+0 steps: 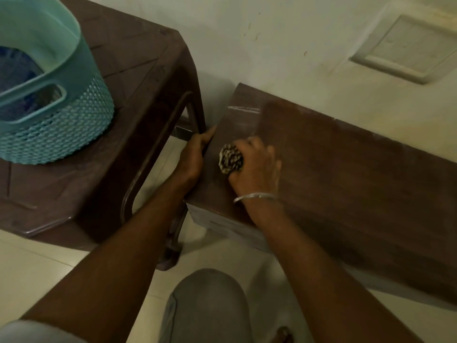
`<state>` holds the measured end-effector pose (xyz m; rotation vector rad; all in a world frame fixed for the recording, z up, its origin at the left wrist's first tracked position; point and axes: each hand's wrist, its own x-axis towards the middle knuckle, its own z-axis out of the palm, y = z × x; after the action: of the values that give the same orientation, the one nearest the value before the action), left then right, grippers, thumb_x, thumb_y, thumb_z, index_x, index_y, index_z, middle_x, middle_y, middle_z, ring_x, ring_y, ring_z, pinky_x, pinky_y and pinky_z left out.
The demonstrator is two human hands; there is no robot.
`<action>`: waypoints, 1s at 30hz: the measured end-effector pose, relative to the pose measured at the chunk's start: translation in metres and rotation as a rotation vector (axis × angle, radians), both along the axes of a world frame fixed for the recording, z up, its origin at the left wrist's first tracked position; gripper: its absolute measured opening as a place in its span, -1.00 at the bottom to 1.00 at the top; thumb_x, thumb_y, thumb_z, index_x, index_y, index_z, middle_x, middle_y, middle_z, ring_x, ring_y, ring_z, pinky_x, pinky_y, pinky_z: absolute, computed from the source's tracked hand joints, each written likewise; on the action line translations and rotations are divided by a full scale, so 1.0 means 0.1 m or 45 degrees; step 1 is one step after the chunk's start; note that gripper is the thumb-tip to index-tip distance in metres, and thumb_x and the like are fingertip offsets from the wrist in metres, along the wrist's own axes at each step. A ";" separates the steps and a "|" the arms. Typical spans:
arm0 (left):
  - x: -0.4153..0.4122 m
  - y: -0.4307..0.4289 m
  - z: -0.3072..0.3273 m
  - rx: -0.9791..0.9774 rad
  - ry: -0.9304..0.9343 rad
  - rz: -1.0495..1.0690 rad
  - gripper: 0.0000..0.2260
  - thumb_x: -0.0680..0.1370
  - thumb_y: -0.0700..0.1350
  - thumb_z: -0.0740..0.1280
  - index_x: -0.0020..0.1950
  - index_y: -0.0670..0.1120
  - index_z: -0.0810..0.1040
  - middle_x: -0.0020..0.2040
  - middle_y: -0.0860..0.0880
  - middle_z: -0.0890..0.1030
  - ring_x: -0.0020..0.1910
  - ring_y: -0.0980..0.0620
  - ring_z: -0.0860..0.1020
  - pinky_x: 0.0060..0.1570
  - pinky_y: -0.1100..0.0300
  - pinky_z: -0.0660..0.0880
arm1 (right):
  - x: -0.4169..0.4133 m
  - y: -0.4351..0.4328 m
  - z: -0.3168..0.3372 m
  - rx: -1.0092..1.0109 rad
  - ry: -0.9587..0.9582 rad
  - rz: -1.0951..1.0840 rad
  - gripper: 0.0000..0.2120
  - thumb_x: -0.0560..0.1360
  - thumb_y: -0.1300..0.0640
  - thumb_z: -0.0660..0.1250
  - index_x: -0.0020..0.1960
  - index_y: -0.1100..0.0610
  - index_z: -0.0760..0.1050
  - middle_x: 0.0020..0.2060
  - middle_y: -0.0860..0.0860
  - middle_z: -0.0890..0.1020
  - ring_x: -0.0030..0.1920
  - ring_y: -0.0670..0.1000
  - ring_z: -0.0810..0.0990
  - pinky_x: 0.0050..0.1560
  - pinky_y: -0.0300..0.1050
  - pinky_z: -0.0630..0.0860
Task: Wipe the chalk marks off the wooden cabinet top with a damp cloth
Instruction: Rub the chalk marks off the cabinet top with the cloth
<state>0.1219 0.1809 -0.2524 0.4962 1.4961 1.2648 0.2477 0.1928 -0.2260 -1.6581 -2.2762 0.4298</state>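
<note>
The low wooden cabinet top (346,174) runs from centre to the right, against the wall. Faint white chalk marks (243,110) streak its far left corner. My right hand (257,167), with a metal bangle at the wrist, presses a balled-up patterned cloth (231,160) onto the top near the left end. My left hand (195,154) grips the cabinet's left edge, fingers curled over it.
A brown plastic stool (138,100) stands directly left of the cabinet, touching my left hand. A teal perforated basket (57,115) with blue items inside sits on it. My knee in grey trousers (207,303) is below. The pale wall lies behind and tiled floor beneath.
</note>
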 end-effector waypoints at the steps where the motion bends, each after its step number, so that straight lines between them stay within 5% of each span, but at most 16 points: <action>1: -0.02 0.03 -0.03 0.011 -0.031 -0.012 -0.77 0.65 -0.01 0.20 0.15 -0.01 0.62 -0.07 0.10 0.70 0.02 0.10 0.66 -0.17 0.35 0.55 | 0.00 -0.14 -0.02 0.005 -0.007 0.055 -0.52 0.31 0.17 0.39 0.19 -0.12 0.47 0.20 -0.08 0.44 0.15 0.10 0.38 0.05 0.04 0.32; 4: -0.02 0.03 -0.04 0.110 -0.045 -0.061 -0.70 0.69 -0.12 0.05 0.10 -0.02 0.60 -0.15 0.20 0.71 -0.06 0.25 0.66 -0.13 0.41 0.53 | -0.02 -0.29 -0.06 0.024 -0.004 0.158 -0.51 0.31 0.14 0.41 0.20 -0.14 0.46 0.19 -0.11 0.43 0.14 0.06 0.38 0.01 0.03 0.31; 8: -0.05 0.02 -0.05 0.158 0.075 -0.027 -0.65 0.70 -0.13 0.01 0.33 -0.10 0.52 0.08 0.14 0.63 0.08 0.25 0.61 0.01 0.43 0.50 | -0.14 0.12 -0.05 0.019 -0.049 0.105 -0.55 0.35 0.13 0.38 0.21 -0.10 0.47 0.23 -0.05 0.45 0.19 0.12 0.37 0.08 0.09 0.32; 11: -0.02 0.12 -0.01 0.057 0.366 -0.103 -0.49 0.61 0.15 0.03 0.39 -0.07 0.52 0.28 -0.03 0.58 0.28 0.03 0.53 0.31 0.13 0.45 | -0.25 0.53 0.00 -0.045 0.055 -0.071 -0.54 0.38 0.16 0.35 0.23 -0.14 0.46 0.25 -0.06 0.46 0.22 0.13 0.38 0.11 0.05 0.28; 16: -0.01 0.42 0.04 0.030 0.582 -0.175 -0.25 0.41 0.36 -0.05 0.37 -0.04 0.53 0.33 -0.14 0.57 0.32 -0.11 0.51 0.41 -0.13 0.38 | -0.05 0.31 -0.06 0.007 0.033 -0.003 -0.56 0.34 0.18 0.34 0.18 -0.12 0.47 0.21 -0.07 0.45 0.16 0.12 0.38 0.02 0.02 0.26; 23: 0.00 0.75 0.03 0.055 0.698 -0.241 -0.52 0.67 0.10 -0.06 0.30 -0.06 0.56 0.24 -0.13 0.60 0.19 -0.02 0.55 0.36 -0.02 0.42 | -0.11 0.78 -0.06 0.015 0.064 -0.080 -0.55 0.36 0.19 0.35 0.20 -0.12 0.48 0.22 -0.04 0.47 0.21 0.16 0.38 0.13 0.12 0.30; 26: -0.02 0.84 0.04 0.066 0.656 -0.216 -0.51 0.67 0.12 -0.04 0.25 -0.07 0.59 0.27 -0.08 0.59 0.25 -0.01 0.52 0.38 0.01 0.36 | -0.18 1.10 -0.03 -0.009 0.044 -0.106 -0.53 0.39 0.17 0.36 0.25 -0.15 0.46 0.25 -0.05 0.46 0.26 0.15 0.37 0.17 0.13 0.30; 30: -0.10 1.02 -0.10 0.098 0.621 -0.225 -0.34 0.49 0.25 -0.04 0.43 -0.02 0.49 0.38 -0.13 0.54 0.38 -0.08 0.48 0.46 -0.08 0.34 | -0.05 0.96 -0.04 -0.001 0.060 -0.051 -0.51 0.35 0.19 0.38 0.23 -0.15 0.46 0.24 -0.06 0.45 0.22 0.15 0.38 0.14 0.13 0.32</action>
<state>0.1121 0.2832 -0.2627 1.0211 1.7585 1.1114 0.2426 0.2885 -0.2304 -1.6733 -2.2057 0.4558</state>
